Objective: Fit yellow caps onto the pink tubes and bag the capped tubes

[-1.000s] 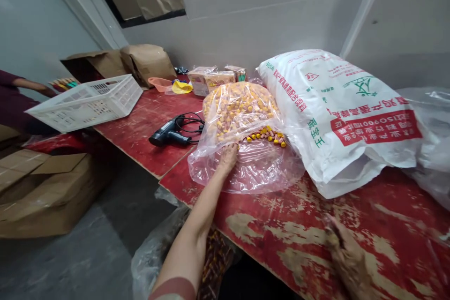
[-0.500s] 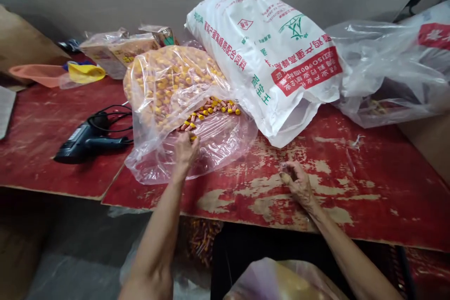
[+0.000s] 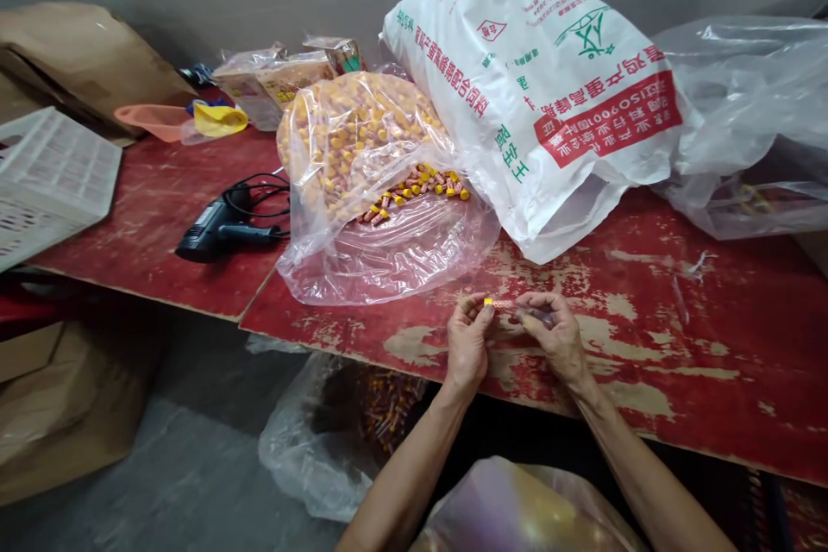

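My left hand (image 3: pixel 469 343) is closed in a pinch on a small tube (image 3: pixel 502 304) with a yellow cap and a pink patterned body. The tube lies level, its uncapped end pointing at my right hand (image 3: pixel 557 338). That hand is also closed, with a small translucent plastic piece (image 3: pixel 541 316) between thumb and fingers; its exact kind is unclear. Whether the tube's end is inside this piece, I cannot tell. Both hands are just above the worn red tabletop (image 3: pixel 414 323). Behind them, loose tubes like this one spill at the mouth of a large clear bag (image 3: pixel 362 134) full of them.
A white printed sack (image 3: pixel 517 86) leans beside the bag, with clear plastic bags (image 3: pixel 743 121) to its right. A dark heat gun (image 3: pixel 223 224) with its cord lies left, near a white plastic crate (image 3: pixel 58 181). Below the table edge, another bag (image 3: pixel 388 405) holds similar tubes.
My left hand has moved from the bag's mouth rightward and toward me, bringing a yellow-capped tube to my right hand. The view has shifted left, showing the crate.
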A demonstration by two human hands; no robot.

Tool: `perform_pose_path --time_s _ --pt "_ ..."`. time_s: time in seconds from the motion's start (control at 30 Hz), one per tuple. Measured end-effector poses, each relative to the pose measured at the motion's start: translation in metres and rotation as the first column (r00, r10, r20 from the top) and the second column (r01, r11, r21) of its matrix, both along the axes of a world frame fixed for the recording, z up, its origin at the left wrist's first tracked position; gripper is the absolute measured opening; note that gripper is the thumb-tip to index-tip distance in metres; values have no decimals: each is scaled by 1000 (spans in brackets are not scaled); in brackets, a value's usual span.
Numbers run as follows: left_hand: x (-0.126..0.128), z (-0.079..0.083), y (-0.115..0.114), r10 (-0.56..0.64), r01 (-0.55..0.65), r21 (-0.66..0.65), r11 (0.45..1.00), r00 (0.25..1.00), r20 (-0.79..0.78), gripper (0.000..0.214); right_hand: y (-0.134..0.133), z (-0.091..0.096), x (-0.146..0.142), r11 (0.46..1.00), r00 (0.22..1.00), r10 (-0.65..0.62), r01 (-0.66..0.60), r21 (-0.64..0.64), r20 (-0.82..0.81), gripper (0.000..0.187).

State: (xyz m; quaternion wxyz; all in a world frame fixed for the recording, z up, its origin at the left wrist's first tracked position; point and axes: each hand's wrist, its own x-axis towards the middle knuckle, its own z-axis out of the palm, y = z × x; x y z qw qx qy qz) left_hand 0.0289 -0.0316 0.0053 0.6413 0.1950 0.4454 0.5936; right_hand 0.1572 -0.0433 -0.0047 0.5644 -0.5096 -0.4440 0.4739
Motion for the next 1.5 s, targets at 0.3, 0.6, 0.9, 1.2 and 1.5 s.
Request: perform_pose_path --time_s 0.3,0.6,0.9,1.2,1.5 --pt "4 -1 -28 -156 197 72 978 914 -375 36 -4 3 2 976 833 130 -203 79 538 20" --pt "0 3 -30 -163 427 177 887 647 -745 32 -6 19 45 936 446 313 -297 -191 839 24" --pt "-13 -19 -34 101 212 268 940 579 -809 32 0 -11 45 890 62 130 -446 -88 990 13" --pt "-20 -20 -34 73 292 284 913 569 -819 35 10 3 36 869 300 200 -493 -28 933 25" --pt "-65 1 -34 -316 314 -110 943 739 -596 52 5 25 -6 745 549 223 -629 222 806 20"
